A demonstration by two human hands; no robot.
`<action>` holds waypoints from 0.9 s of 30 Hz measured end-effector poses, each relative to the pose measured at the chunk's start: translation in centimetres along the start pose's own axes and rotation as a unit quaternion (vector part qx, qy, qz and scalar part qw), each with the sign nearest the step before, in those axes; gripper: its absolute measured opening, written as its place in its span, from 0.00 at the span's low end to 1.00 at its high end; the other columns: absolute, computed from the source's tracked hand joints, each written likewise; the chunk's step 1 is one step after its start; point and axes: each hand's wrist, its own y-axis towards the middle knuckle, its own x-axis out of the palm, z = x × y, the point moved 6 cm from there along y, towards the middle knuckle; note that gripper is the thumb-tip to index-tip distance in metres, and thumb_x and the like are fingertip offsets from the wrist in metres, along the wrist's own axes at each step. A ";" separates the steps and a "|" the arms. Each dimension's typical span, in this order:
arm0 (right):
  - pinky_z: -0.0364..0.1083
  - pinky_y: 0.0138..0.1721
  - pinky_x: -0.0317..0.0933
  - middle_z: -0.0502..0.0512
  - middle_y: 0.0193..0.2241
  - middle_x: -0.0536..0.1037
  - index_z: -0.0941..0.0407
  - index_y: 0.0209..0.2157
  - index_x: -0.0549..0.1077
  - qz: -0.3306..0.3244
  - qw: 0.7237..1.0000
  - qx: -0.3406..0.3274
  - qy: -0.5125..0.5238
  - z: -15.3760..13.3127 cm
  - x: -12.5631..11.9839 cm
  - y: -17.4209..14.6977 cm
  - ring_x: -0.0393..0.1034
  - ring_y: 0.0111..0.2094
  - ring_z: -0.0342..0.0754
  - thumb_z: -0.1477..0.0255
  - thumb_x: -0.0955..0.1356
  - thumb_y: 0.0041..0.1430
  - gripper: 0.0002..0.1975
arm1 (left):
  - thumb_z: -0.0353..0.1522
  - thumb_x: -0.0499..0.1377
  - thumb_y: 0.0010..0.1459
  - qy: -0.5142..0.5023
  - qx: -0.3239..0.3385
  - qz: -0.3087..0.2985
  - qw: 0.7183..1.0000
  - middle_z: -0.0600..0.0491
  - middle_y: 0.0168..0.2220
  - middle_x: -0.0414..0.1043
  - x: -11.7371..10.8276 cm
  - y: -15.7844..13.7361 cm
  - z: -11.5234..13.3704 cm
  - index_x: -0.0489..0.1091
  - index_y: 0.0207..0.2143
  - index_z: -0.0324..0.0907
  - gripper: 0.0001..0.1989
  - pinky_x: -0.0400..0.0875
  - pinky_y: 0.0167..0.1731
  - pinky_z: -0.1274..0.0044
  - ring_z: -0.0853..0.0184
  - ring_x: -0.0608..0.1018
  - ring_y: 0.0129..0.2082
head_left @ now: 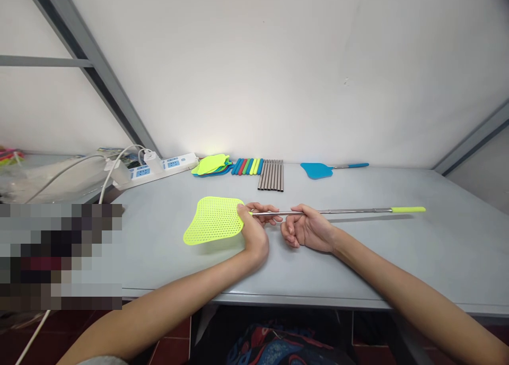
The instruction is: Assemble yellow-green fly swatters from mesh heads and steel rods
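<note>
A fly swatter (pixel 217 220) with a yellow-green perforated head, an extended metal telescopic rod and a yellow-green grip lies level across both hands above the table. My left hand (pixel 256 224) holds it where the head meets the rod, thumb on the head's edge and fingers behind the rod. My right hand (pixel 308 228) grips the rod farther along, between thumb and fingers, with the other fingers curled. To the right, the rod runs on to the grip end, which hangs just over the tabletop.
Along the back of the grey table (pixel 159 238) lie a pile of swatter heads (pixel 212 165), a row of coloured grips (pixel 247 167), several metal rods (pixel 271 175) and a blue fly swatter (pixel 318 170). A white power strip (pixel 175 165) with cables is at left.
</note>
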 end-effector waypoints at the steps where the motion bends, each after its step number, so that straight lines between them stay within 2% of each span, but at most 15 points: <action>1: 0.43 0.24 0.52 0.56 0.19 0.67 0.61 0.18 0.67 -0.001 1.000 -0.001 0.000 0.0 0.0 0.0 0.62 0.20 0.44 0.65 0.52 0.54 0.22 | 0.45 0.38 0.53 0.000 -0.001 -0.003 1.000 0.53 0.17 0.70 0.1 0.0 0.0 0.54 0.24 0.42 0.18 0.60 0.15 0.78 0.68 0.70 0.13; 8: 0.43 0.24 0.53 0.56 0.19 0.67 0.61 0.18 0.67 0.016 1.000 0.000 -0.024 0.1 -0.1 0.1 0.61 0.21 0.44 0.64 0.52 0.53 0.22 | 0.45 0.39 0.53 0.004 -0.027 0.001 1.000 0.51 0.18 0.70 -0.1 0.2 -0.4 0.55 0.23 0.41 0.18 0.60 0.15 0.79 0.69 0.69 0.12; 16: 0.43 0.22 0.53 0.56 0.16 0.66 0.62 0.18 0.69 0.138 0.987 -0.050 -0.064 -0.5 -1.2 0.3 0.59 0.18 0.43 0.62 0.52 0.52 0.24 | 0.41 0.39 0.54 0.047 -0.128 -0.031 0.990 0.50 0.17 0.69 0.1 1.3 -0.8 0.57 0.24 0.39 0.17 0.60 0.15 0.79 0.70 0.69 0.12; 21: 0.42 0.20 0.52 0.54 0.15 0.64 0.61 0.18 0.69 0.209 0.973 -0.071 -0.062 -1.2 -2.4 -0.1 0.57 0.17 0.42 0.63 0.55 0.51 0.21 | 0.44 0.40 0.53 0.059 -0.130 -0.060 0.988 0.54 0.13 0.64 0.3 1.3 -1.0 0.59 0.23 0.39 0.19 0.58 0.14 0.81 0.71 0.67 0.11; 27: 0.42 0.20 0.52 0.53 0.15 0.63 0.61 0.19 0.69 0.212 0.970 -0.087 -0.075 -1.6 -2.7 -0.2 0.56 0.17 0.41 0.63 0.56 0.51 0.20 | 0.42 0.42 0.53 0.065 -0.132 -0.064 0.987 0.56 0.12 0.60 0.3 1.5 -1.1 0.59 0.21 0.40 0.18 0.60 0.15 0.80 0.72 0.64 0.11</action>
